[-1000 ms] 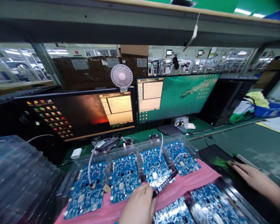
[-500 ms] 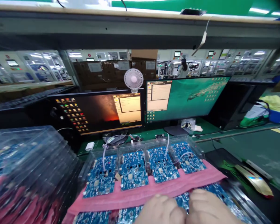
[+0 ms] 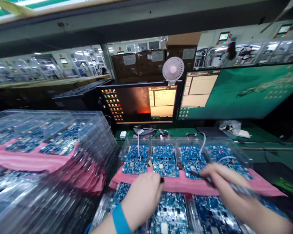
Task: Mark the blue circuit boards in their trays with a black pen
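Four blue circuit boards (image 3: 164,157) sit in a row in a clear tray (image 3: 244,155), with white cables (image 3: 203,139) plugged into them. A pink foam sheet (image 3: 180,186) lies across their near edge. My left hand (image 3: 143,196), with a blue wristband, is curled at the sheet's edge below the second board; a small dark tip shows at its fingers. My right hand (image 3: 226,185) is blurred and closed on a thin dark tool (image 3: 197,175) whose end lies by the third board. More blue boards (image 3: 172,211) lie under both hands.
A tall stack of clear trays (image 3: 51,182) with boards and pink foam fills the left. Two monitors (image 3: 141,104) (image 3: 241,91) stand behind, with a small white fan (image 3: 173,69) on top. A black mat (image 3: 278,175) lies at the right.
The view has swung left, showing more of the tray stack. Both hands moved up and apart from the bottom edge to the pink sheet. The right hand now holds a thin dark tool.
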A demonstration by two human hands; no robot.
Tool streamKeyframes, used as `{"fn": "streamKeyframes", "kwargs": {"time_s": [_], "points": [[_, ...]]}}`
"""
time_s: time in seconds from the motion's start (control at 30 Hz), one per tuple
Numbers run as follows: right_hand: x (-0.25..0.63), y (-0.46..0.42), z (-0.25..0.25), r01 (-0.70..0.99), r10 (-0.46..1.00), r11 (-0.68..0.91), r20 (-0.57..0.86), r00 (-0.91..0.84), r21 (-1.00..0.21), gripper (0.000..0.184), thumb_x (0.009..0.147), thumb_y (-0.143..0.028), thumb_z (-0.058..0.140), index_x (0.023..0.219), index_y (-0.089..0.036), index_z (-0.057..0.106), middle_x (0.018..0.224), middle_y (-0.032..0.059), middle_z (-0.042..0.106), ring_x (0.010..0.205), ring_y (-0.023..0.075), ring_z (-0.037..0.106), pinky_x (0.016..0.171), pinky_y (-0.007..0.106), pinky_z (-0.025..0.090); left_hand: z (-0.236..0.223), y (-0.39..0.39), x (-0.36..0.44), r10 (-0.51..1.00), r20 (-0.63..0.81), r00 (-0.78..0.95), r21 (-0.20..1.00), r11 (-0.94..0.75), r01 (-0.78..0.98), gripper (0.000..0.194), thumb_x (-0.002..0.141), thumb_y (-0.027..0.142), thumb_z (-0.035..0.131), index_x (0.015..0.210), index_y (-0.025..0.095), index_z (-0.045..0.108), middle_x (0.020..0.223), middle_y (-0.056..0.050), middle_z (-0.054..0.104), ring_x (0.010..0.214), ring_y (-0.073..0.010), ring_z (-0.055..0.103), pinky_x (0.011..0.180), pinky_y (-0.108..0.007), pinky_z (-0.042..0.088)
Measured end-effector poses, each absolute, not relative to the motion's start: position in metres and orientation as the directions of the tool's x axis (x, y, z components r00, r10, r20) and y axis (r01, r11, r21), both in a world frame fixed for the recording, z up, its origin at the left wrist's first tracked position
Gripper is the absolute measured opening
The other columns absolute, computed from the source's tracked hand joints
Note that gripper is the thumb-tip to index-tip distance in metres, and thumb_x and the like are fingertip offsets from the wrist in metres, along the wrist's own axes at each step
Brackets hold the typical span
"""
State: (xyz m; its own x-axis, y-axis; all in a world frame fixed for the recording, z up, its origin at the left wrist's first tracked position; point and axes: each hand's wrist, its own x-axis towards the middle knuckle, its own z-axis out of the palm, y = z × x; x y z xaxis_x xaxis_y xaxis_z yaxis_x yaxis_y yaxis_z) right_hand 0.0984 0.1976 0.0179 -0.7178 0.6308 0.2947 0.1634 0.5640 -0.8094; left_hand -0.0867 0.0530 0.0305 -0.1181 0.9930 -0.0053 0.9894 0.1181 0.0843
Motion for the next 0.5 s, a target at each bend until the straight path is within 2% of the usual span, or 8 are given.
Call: {"fn": "streamKeyframes", "kwargs": {"time_s": [0.03, 0.1, 0.2, 0.27, 0.37, 0.5], "points": [[0.082, 0.199, 0.017, 0.190, 0.661, 0.525, 0.258, -0.704, -0.829, 0.031, 0.089, -0.039, 0.036, 0.079, -0.021, 0.060, 0.066, 0.0021, 0.058, 0.058, 0.0151, 0.054, 0.049, 0.023, 0.041, 0.026, 0.050, -0.097, 0.984, -0.017, -0.176, 0.049, 0.177, 0.983, 0.021, 0.086, 0.017, 0.033, 0.083, 0.014, 0.053, 0.079, -0.008, 0.060, 0.073, -0.0230, 0.057, 0.067, -0.039, 0.047], [0.042, 0.195, 0.016, 0.214, 0.688, 0.402, 0.139, -0.712, -0.890, 0.027, 0.087, -0.038, 0.038, 0.084, -0.020, 0.058, 0.070, 0.0005, 0.057, 0.062, 0.0149, 0.054, 0.052, 0.023, 0.042, 0.016, 0.047, -0.113, 0.976, -0.047, -0.212, 0.025, 0.214, 0.977, 0.023, 0.086, 0.014, 0.031, 0.083, 0.012, 0.054, 0.081, -0.009, 0.060, 0.077, -0.0237, 0.057, 0.071, -0.040, 0.047], [-0.021, 0.177, 0.013, 0.138, 0.514, 0.317, 0.048, -0.856, -0.938, 0.021, 0.082, -0.034, 0.046, 0.087, -0.020, 0.061, 0.079, -0.0005, 0.060, 0.069, 0.0141, 0.055, 0.058, 0.022, 0.042, 0.005, 0.047, -0.123, 0.980, -0.109, -0.167, 0.074, 0.176, 0.982, 0.024, 0.085, 0.012, 0.031, 0.086, 0.011, 0.055, 0.084, -0.011, 0.062, 0.076, -0.0230, 0.058, 0.070, -0.037, 0.048], [-0.055, 0.165, 0.005, 0.134, 0.455, 0.263, 0.000, -0.891, -0.955, 0.023, 0.082, -0.030, 0.043, 0.081, -0.017, 0.061, 0.072, -0.0007, 0.060, 0.061, 0.0124, 0.054, 0.054, 0.021, 0.041, 0.002, 0.046, -0.123, 0.981, -0.132, -0.143, 0.094, 0.156, 0.983, 0.025, 0.085, 0.012, 0.032, 0.088, 0.010, 0.056, 0.084, -0.012, 0.062, 0.076, -0.0236, 0.059, 0.069, -0.037, 0.048], [-0.088, 0.156, -0.014, 0.168, 0.477, 0.257, -0.027, -0.879, -0.952, 0.025, 0.081, -0.025, 0.039, 0.073, -0.016, 0.061, 0.061, -0.0018, 0.056, 0.057, 0.0120, 0.051, 0.050, 0.020, 0.038, 0.001, 0.045, -0.121, 0.981, -0.149, -0.126, 0.106, 0.142, 0.984, 0.024, 0.083, 0.011, 0.034, 0.088, 0.010, 0.057, 0.085, -0.012, 0.063, 0.079, -0.0249, 0.059, 0.071, -0.039, 0.048], [-0.101, 0.156, -0.037, 0.161, 0.479, 0.311, 0.008, -0.878, -0.937, 0.021, 0.079, -0.024, 0.043, 0.073, -0.017, 0.061, 0.062, -0.0026, 0.056, 0.063, 0.0125, 0.052, 0.055, 0.020, 0.038, 0.002, 0.043, -0.121, 0.976, -0.182, -0.119, 0.100, 0.138, 0.985, 0.023, 0.081, 0.009, 0.035, 0.086, 0.010, 0.057, 0.082, -0.013, 0.062, 0.077, -0.0269, 0.059, 0.067, -0.041, 0.049]]}}
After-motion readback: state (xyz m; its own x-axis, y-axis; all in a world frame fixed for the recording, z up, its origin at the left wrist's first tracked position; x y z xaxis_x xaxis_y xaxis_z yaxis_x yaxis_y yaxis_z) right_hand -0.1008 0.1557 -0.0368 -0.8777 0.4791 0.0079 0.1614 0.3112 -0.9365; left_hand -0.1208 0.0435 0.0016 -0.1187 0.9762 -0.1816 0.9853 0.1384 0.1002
